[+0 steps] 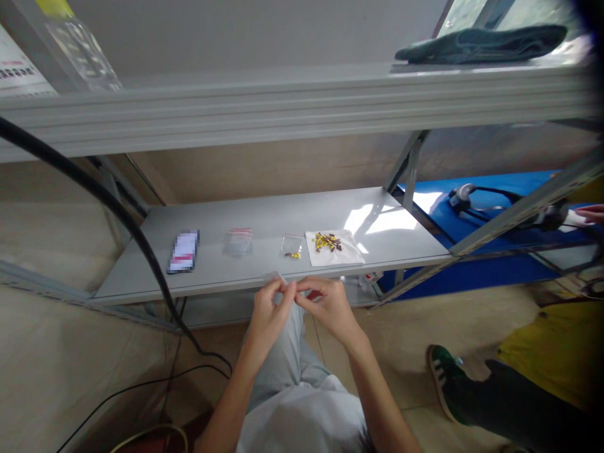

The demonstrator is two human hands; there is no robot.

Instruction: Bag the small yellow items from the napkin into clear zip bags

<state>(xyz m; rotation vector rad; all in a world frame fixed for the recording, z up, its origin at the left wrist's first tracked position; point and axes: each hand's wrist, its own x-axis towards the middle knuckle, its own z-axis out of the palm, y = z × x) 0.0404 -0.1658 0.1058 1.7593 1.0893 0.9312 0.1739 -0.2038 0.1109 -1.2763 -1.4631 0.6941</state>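
Observation:
My left hand [270, 314] and my right hand [331, 308] meet fingertip to fingertip in front of the shelf's edge, both closed in a pinch. Between them is what looks like a small clear zip bag [272, 275], mostly hidden by the fingers. Just beyond, on the grey shelf [212, 280], lies another zip bag [292, 244] with a few yellow and dark brown pieces inside. To its right, a loose pile of small yellow and brown pieces [326, 241] rests on a white cloth or paper [353, 250]. Flat clear bags [239, 241] with red strips lie further left.
A phone [184, 251] lies at the shelf's left. A thick black cable [127, 217] hangs across the left side. Above runs an upper shelf [264, 113] with a bottle [80, 53] and folded cloth [481, 44]. Another person's foot [446, 380] is at right.

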